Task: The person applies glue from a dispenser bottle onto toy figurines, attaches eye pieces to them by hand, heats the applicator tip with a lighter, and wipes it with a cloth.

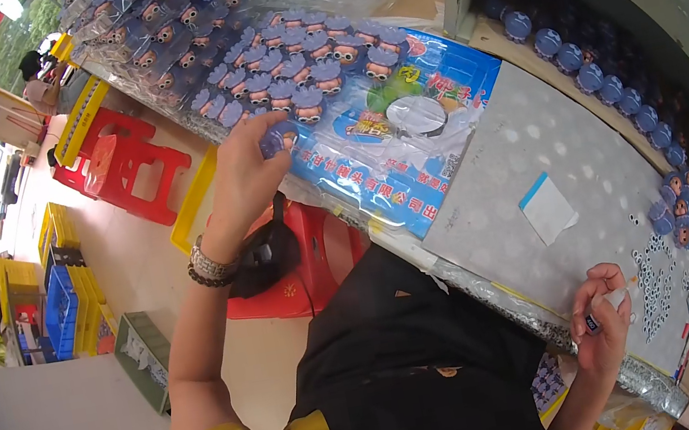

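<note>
My left hand [247, 177] pinches a small blue-topped toy figure [276, 141] at the near edge of a printed blue plastic sheet [395, 165]. Just beyond it stand rows of like figures [302, 67], with blue tops, pinkish faces and white goggle eyes. On the right, my right hand [603, 317] is closed around a small bottle [593, 324] with a white tip and a dark label; the fingers cover much of it. Loose black-and-white eye pieces [655, 281] lie scattered beside that hand on the grey worktop [494, 235].
A white paper pad [549, 210] lies mid-worktop. Several blue figures [679, 209] cluster at right, below a shelf [558, 74] lined with blue round pieces. Stacked clear trays [151, 38] of figures stand at far left. Red stools [122, 166] are on the floor; another person [43, 88] sits far off.
</note>
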A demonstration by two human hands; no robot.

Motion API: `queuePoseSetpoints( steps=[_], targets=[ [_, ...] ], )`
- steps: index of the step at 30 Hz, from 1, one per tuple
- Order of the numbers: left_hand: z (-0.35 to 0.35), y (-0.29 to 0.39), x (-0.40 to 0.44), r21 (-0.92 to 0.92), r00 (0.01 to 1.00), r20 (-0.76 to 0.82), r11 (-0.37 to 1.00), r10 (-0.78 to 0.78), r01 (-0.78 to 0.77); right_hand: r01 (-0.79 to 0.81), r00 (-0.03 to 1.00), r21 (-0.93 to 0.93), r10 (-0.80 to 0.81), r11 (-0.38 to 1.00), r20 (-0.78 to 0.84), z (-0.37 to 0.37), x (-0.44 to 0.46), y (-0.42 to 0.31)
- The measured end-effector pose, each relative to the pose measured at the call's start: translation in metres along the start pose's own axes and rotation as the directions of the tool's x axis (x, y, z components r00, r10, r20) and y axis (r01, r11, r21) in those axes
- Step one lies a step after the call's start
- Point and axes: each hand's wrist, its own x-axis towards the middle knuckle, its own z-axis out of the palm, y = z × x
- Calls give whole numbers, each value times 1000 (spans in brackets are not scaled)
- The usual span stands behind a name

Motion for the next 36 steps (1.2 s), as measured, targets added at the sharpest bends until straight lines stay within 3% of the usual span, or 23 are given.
queuePoseSetpoints(
  steps=[4,6,8,10,12,13,15,16,19,20,22,24,26,28,32,36],
  targets=[
    [-7,3,7,13,993,116,1000,-25,24,-28,1000,18,28,999,-12,3,3,0],
    [-5,-1,9,-45,996,84,999,18,-14,-52,998,23,52,998,-25,1,2,-4],
    [-10,4,13,-35,990,121,996,-74,79,-54,996,60,58,997,-60,-2,3,-8],
    [-11,9,16,16,992,122,999,-42,40,-57,994,107,67,993,-90,-2,3,-12],
    [-11,13,16,246,999,44,968,30,-40,-135,988,20,136,991,-74,-2,5,-15],
    [-8,20,17,226,996,56,971,66,-77,-113,987,23,114,993,-111,-3,5,-15],
    [-3,35,24,443,895,-113,828,431,-343,-107,992,31,109,994,-69,-7,5,-12],
    [0,49,31,427,885,-109,825,452,-369,-109,993,33,111,993,-43,-10,4,-11],
    [16,113,36,68,955,97,956,280,-287,-102,994,43,103,994,-21,-17,2,-8],
    [26,133,39,63,952,99,953,290,-297,-106,994,46,106,993,9,-18,2,-7],
    [47,176,52,-138,855,260,894,448,-426,-89,996,47,88,995,18,-19,6,-4],
    [83,202,68,-226,721,262,767,641,-600,-73,997,41,72,996,30,-22,4,-1],
    [124,232,77,-320,610,262,664,747,-675,-62,998,57,61,996,15,-24,2,-1],
    [165,267,80,-449,527,327,620,784,-643,-47,998,69,43,997,54,-25,3,-1],
    [240,334,62,-575,462,284,534,840,-619,6,999,198,-14,980,35,-31,2,6],
    [275,378,36,-559,437,217,478,873,-677,-2,999,390,-13,921,36,-36,1,7]
  ],
)
